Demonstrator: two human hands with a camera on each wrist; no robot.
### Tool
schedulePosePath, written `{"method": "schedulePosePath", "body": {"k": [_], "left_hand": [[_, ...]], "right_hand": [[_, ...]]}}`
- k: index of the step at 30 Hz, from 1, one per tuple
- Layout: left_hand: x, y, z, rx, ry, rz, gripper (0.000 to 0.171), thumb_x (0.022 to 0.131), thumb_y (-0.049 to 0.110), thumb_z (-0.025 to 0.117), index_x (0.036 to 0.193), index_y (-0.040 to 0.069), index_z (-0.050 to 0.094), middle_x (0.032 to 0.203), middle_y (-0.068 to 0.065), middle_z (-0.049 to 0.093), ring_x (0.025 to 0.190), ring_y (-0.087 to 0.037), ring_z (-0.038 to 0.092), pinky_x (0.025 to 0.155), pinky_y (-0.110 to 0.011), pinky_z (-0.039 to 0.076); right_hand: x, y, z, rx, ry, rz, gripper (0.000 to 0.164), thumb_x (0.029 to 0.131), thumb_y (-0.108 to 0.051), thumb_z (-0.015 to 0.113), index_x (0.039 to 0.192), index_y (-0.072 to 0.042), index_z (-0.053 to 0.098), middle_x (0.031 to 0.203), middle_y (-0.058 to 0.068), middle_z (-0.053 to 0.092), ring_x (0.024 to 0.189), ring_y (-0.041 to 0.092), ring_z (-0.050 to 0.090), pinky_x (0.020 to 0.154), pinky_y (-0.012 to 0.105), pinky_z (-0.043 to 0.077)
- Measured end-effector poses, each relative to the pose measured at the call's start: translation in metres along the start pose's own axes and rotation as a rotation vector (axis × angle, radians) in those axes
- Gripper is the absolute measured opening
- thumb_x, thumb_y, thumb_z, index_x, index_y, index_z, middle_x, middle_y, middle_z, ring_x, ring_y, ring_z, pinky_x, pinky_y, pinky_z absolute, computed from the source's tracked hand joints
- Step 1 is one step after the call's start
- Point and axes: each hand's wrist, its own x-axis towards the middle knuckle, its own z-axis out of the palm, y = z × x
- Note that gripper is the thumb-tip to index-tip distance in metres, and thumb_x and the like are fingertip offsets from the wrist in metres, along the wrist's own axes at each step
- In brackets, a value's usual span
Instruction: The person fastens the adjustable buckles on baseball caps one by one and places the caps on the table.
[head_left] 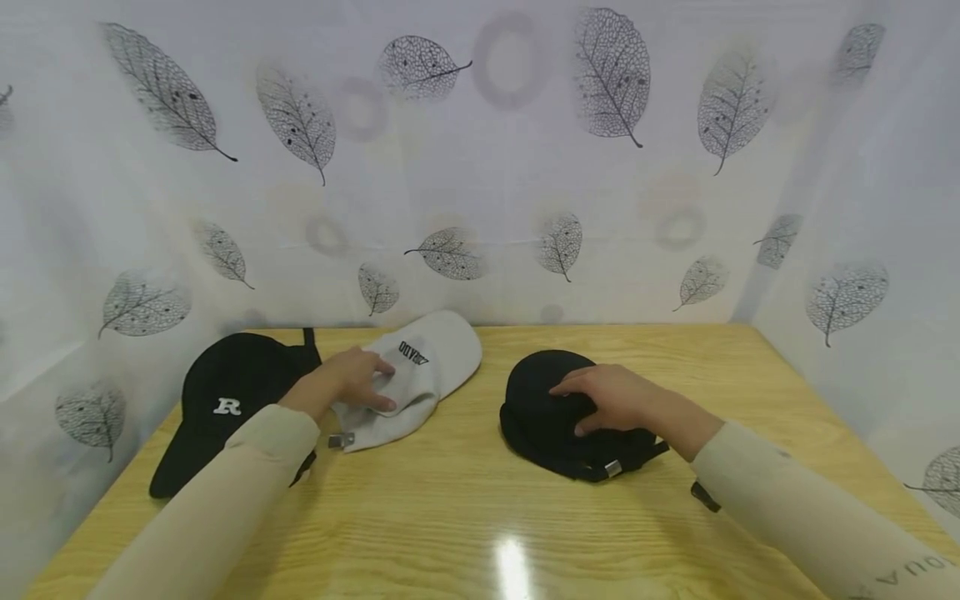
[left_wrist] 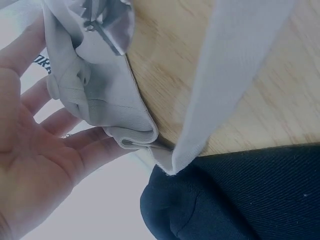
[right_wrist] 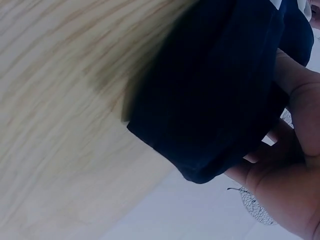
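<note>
Left of centre in the head view my left hand (head_left: 352, 379) reaches over a white baseball cap (head_left: 450, 354) with dark lettering, which lies on the table. In the left wrist view the fingers (left_wrist: 95, 155) are spread and fairly straight, passing behind the cap's folded edge, with a metal buckle (left_wrist: 107, 25) above. My right hand (head_left: 615, 398) rests over the crown of a black cap (head_left: 543, 379), thumb and fingers apart. Its fingertips are hidden behind the dark fabric in the right wrist view. The black crown looks smooth, not bunched.
A second black cap (head_left: 247, 375) with a white R lies at the left, partly behind my left forearm. A dark strap end (head_left: 705, 497) shows beside the right sleeve. White leaf-print cloth (head_left: 480, 192) surrounds the wooden table (head_left: 420, 517) at the back and sides.
</note>
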Motion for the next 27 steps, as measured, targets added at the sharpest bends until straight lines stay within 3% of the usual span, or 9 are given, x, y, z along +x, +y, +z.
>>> {"method": "schedulePosePath", "body": {"k": [16, 27], "left_hand": [[0.0, 0.022, 0.005, 0.018, 0.004, 0.047, 0.067, 0.082, 0.051, 0.077, 0.134, 0.011, 0.063, 0.135, -0.016, 0.061, 0.126, -0.039, 0.055, 0.108, -0.052, 0.042], [0.002, 0.048, 0.005, 0.066, 0.017, 0.067, 0.069, 0.08, 0.054, 0.076, 0.129, 0.006, 0.065, 0.126, -0.017, 0.066, 0.12, -0.037, 0.058, 0.106, -0.048, 0.044]], "right_hand": [[-0.022, 0.034, 0.002, -0.013, 0.035, 0.062, 0.059, 0.08, -0.028, 0.083, 0.133, -0.012, 0.063, 0.136, 0.012, 0.062, 0.124, 0.037, 0.058, 0.1, 0.054, 0.048], [-0.038, 0.059, -0.003, 0.028, 0.039, 0.146, 0.06, 0.079, -0.028, 0.083, 0.132, -0.01, 0.063, 0.133, 0.015, 0.063, 0.123, 0.041, 0.058, 0.098, 0.055, 0.048]]}}
